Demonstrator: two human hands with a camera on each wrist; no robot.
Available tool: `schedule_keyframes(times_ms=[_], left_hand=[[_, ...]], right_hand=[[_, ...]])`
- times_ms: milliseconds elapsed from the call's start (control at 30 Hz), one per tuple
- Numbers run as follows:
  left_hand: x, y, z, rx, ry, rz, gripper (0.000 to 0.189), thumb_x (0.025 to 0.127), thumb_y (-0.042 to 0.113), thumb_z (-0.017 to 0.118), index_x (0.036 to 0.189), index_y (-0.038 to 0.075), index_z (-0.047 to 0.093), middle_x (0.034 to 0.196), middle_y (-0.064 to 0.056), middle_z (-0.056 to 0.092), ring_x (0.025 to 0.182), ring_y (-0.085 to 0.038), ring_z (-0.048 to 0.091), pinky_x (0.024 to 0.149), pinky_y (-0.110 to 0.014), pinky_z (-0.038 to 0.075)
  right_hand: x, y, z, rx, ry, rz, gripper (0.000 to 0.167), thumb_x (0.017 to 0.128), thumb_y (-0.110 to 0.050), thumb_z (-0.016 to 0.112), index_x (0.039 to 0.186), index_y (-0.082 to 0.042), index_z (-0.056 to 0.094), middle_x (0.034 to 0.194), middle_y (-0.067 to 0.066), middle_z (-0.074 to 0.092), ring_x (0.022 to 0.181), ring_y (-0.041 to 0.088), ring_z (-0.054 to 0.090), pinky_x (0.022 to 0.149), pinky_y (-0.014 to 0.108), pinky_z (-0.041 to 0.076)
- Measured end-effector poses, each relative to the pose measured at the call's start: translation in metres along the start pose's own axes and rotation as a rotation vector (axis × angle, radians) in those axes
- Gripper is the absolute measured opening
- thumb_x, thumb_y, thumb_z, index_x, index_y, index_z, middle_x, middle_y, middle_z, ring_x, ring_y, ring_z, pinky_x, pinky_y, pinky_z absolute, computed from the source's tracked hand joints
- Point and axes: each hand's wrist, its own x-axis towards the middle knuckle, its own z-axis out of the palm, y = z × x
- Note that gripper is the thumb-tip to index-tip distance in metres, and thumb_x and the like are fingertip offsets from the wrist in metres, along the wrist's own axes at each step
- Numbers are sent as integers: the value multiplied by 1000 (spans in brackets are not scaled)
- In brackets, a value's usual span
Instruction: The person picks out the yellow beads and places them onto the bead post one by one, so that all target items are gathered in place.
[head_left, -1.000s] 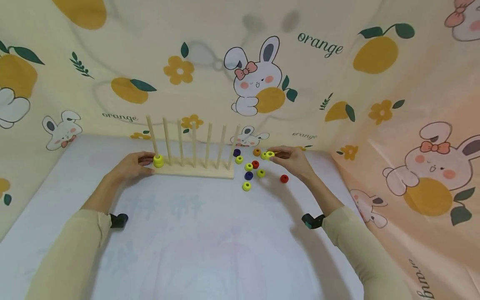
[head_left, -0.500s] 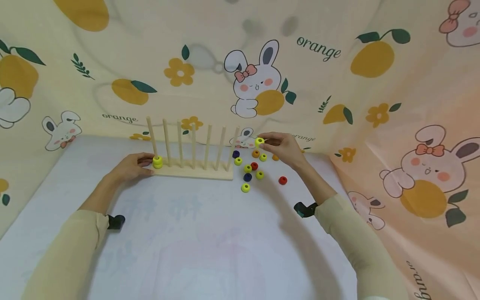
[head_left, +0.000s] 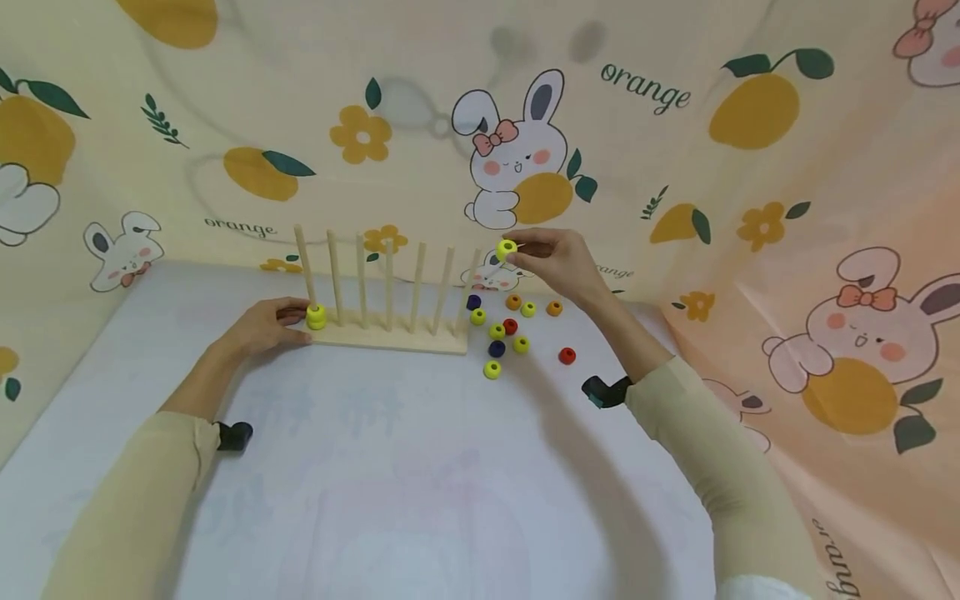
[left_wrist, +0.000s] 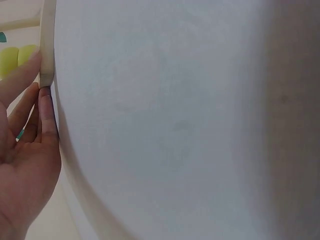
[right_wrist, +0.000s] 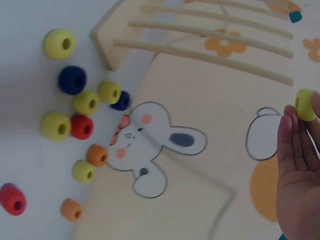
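Note:
A wooden peg rack (head_left: 390, 339), a flat base with a row of several upright pegs, stands toward the back of the table. My left hand (head_left: 262, 327) holds the base at its left end, seen close up in the left wrist view. Two yellow beads (head_left: 316, 317) are stacked low on the leftmost peg; the other pegs carry none. Between thumb and fingertips, my right hand (head_left: 558, 260) pinches another yellow bead (right_wrist: 304, 105), raised to about the height of the peg tops, just right of the rightmost peg (right_wrist: 210, 62). That bead's hole shows in the head view.
Right of the rack lie loose beads: several yellow ones (head_left: 492, 370), two dark blue ones (head_left: 497, 349), two red ones (head_left: 567, 356) and two orange ones (head_left: 554, 308). A patterned cloth (head_left: 420, 50) rises behind the white table (head_left: 375, 467) and along its sides.
My right hand has lifted a yellow bead from the loose group and carried it up and leftward toward the rack. The left hand keeps its place at the base.

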Motion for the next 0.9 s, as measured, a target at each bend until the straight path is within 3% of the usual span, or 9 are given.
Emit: schedule_keyframes(times_ms=[500,900], left_hand=[[-1,4,2,29,11,-6,73,87,10,76,146,-8,37,148,-31,41,137,-44,40,115,-51,35],[-2,4,3,27,22,10,71,88,8,75,145,-10,37,147,-32,41,137,-44,40,115,-50,35]], right_hand=[[35,-39,25,42,-42,-96,30,90,-14,74,119,-7,72,112,6,72,93,17,69,85,28,59],[56,-49,52,47,-69,-112,30,89,-17,75,119,-9,73,110,4,73,90,14,70,84,27,59]])
